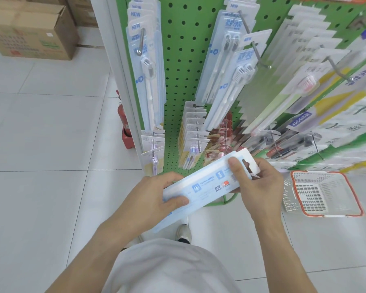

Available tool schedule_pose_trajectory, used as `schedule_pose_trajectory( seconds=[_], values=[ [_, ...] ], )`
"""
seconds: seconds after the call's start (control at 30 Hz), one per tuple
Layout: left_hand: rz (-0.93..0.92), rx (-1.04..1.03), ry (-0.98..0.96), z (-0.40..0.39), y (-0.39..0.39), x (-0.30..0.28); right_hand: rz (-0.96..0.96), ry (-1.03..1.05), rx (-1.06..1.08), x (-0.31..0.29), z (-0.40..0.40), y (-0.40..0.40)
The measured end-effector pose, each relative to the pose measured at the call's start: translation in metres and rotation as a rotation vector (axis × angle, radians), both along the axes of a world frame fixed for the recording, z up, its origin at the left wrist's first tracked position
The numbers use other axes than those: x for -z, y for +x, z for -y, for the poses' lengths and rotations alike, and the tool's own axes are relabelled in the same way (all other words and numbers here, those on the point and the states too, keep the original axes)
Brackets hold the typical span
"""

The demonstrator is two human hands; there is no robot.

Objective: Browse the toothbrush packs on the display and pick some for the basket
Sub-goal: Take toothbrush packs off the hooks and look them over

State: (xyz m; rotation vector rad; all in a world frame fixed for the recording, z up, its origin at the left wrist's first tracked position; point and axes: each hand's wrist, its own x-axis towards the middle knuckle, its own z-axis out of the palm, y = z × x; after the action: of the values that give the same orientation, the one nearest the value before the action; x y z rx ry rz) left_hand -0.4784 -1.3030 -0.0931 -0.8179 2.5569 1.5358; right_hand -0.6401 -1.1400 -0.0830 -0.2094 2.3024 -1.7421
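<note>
- The white tiled floor (40, 144) fills the left side and the bottom of your view.
- The green pegboard display (179, 66) stands in front of you, and many toothbrush packs hang on its metal hooks (262, 60), in rows from the top down to the low pegs.
- Cardboard boxes (30, 28) sit on the floor at the far left, well apart from the display.
- The shopping basket (323, 194), white mesh with an orange-red rim, rests on the floor at your right, near the foot of the display. I cannot tell if something lies inside it.
- A red fire extinguisher (123, 117) stands behind the white post of the display.
- You hold a long pale blue toothbrush pack (205, 185) with both hands, tilted, back side up, in front of your body and left of the basket.
- Your left hand (156, 197) grips the lower end of this pack, thumb pressed on top.
- Your right hand (260, 182) grips the upper end near the hanging hole, thumb on top, fingers curled under.
- One shoe (183, 232) shows under the pack.
</note>
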Motion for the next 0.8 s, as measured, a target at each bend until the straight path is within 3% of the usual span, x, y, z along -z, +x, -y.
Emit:
schedule_pose_trajectory(
  seconds=[0.1,0.3,0.67,0.8],
  values=[
    [0.081,0.036,-0.062,0.005,0.004,0.001,0.008,0.026,0.03,0.004,-0.006,-0.007],
    [0.118,0.162,0.007,0.012,0.011,0.002,0.039,0.075,0.059,0.016,-0.017,-0.013],
    [-0.017,-0.051,0.102,0.018,0.014,0.006,0.106,0.092,-0.089,0.016,-0.016,-0.015],
    [-0.014,-0.034,-0.022,0.02,0.013,0.011,0.095,0.176,-0.167,0.014,-0.014,-0.011]
  ],
)
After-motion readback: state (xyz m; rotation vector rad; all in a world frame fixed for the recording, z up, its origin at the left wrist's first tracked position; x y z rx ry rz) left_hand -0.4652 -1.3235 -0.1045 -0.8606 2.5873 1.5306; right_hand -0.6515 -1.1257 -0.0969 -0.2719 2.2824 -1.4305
